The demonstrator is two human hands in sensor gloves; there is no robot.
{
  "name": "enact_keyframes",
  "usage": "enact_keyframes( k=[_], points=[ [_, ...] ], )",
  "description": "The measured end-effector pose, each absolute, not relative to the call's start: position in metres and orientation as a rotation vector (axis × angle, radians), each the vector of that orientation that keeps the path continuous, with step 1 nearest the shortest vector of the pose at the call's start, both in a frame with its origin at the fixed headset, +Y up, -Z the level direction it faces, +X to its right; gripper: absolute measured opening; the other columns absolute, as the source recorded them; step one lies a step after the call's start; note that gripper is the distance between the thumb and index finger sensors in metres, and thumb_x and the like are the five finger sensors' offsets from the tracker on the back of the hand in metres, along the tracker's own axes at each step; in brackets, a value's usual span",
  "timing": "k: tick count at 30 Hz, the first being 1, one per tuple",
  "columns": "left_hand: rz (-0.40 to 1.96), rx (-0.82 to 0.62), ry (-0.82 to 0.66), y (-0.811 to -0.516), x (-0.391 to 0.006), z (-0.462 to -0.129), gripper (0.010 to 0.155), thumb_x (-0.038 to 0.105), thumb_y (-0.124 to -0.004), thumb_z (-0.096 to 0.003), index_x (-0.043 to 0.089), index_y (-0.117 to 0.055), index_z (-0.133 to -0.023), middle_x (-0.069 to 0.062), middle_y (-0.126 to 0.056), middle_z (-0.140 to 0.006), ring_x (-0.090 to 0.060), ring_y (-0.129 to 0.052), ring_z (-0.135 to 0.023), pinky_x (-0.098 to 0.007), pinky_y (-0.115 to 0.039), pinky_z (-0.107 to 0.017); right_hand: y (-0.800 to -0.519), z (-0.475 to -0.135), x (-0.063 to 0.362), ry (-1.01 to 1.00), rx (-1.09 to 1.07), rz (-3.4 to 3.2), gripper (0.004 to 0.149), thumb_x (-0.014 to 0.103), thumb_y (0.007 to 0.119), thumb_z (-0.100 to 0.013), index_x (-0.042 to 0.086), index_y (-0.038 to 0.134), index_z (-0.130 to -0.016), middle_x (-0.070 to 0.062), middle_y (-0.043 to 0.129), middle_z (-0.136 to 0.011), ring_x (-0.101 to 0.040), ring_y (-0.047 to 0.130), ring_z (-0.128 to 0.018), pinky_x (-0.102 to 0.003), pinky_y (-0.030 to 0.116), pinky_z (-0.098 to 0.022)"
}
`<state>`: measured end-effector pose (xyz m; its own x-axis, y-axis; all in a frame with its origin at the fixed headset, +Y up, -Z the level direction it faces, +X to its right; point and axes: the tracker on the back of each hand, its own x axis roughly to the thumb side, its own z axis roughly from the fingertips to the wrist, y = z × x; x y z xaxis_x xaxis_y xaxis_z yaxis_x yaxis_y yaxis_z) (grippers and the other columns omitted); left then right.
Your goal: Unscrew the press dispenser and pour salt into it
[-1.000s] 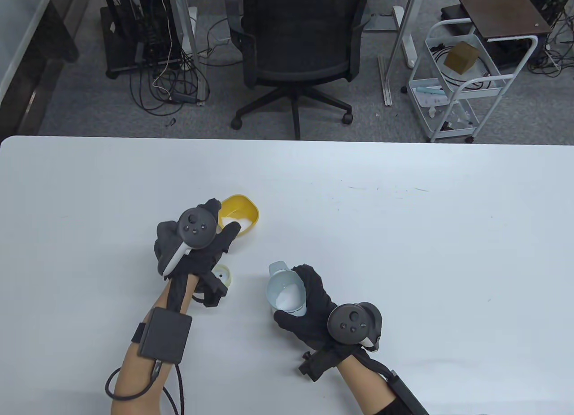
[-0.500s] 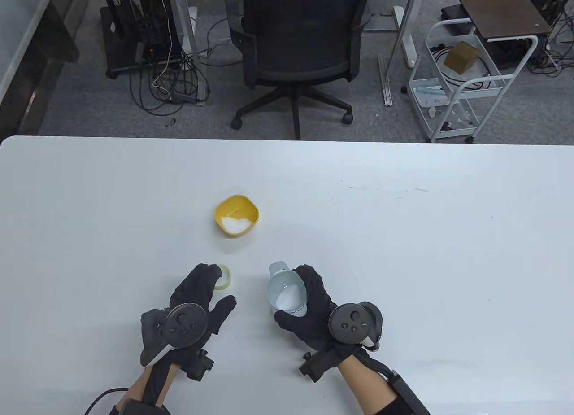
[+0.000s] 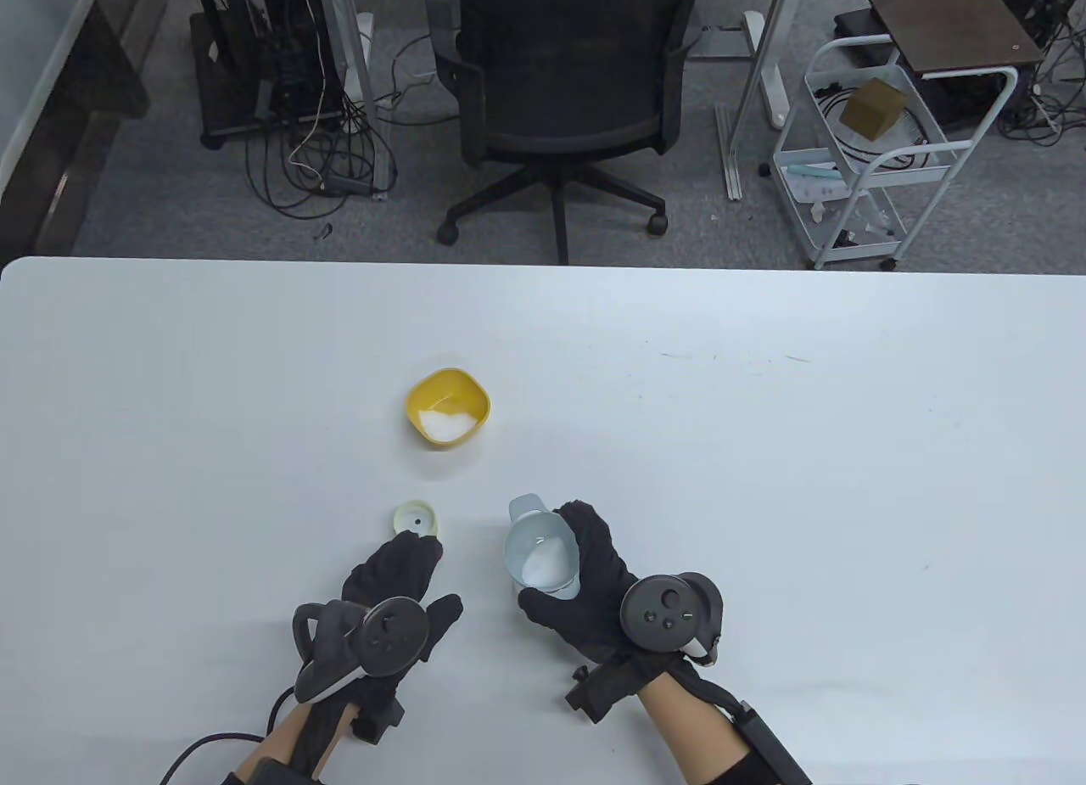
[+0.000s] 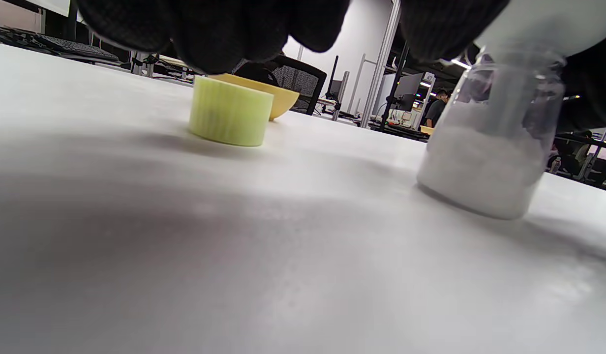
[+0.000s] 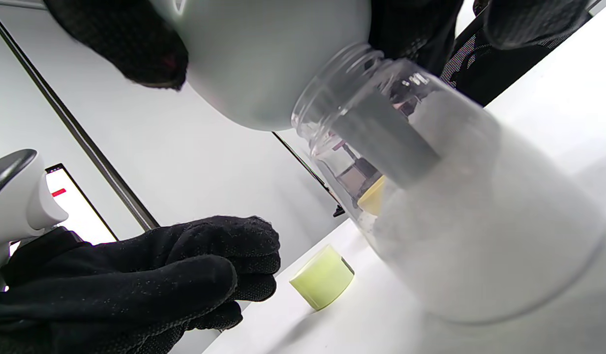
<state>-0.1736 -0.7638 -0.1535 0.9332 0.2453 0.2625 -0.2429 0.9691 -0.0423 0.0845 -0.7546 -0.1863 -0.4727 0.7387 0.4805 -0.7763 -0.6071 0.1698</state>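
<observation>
Hands: right hand (image 3: 594, 585) grips the dispenser jar (image 3: 543, 560), funnel (image 5: 263, 54) in its mouth; left hand (image 3: 394, 594) loose, holding nothing.
Cap (image 3: 417, 518): just off left fingertips, twelve o'clock.
Surface: white table (image 3: 764, 479); yellow bowl (image 3: 448, 407) beyond.
Room: office chair (image 3: 564, 81), cart (image 3: 865, 157).
Writing: none legible.

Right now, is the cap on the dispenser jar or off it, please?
Off. The pale green cap sits alone on the table, apart from the jar, whose threaded neck carries a funnel instead.

The jar (image 4: 495, 147) is clear, glossy plastic under a smooth matt grey funnel (image 5: 268, 54). The pale green cap (image 4: 230, 117) is finely ribbed plastic. The white counter (image 3: 764, 445) looks smooth and matt, and both gloves (image 5: 136, 280) are black knitted cloth.
</observation>
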Motion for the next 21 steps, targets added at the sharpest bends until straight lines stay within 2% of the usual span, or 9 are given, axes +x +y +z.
enact_keyframes(
  k=[21],
  points=[
    [0.262, 0.002, -0.253, -0.7635, -0.1783, -0.1547, 0.085, 0.056, -0.073, -0.0556, 0.002, -0.053, -0.118, -0.035, -0.06, -0.117, -0.056, -0.073, -0.1, -0.069, -0.065, -0.066, -0.7522, -0.1853, 0.084, -0.132, 0.624, 2.128, 0.112, 0.055, 0.079, -0.055, -0.026, 0.022, -0.107, -0.044, 0.049, -0.107, -0.058, 0.068, -0.092, -0.082, 0.051, -0.057]
  ],
)
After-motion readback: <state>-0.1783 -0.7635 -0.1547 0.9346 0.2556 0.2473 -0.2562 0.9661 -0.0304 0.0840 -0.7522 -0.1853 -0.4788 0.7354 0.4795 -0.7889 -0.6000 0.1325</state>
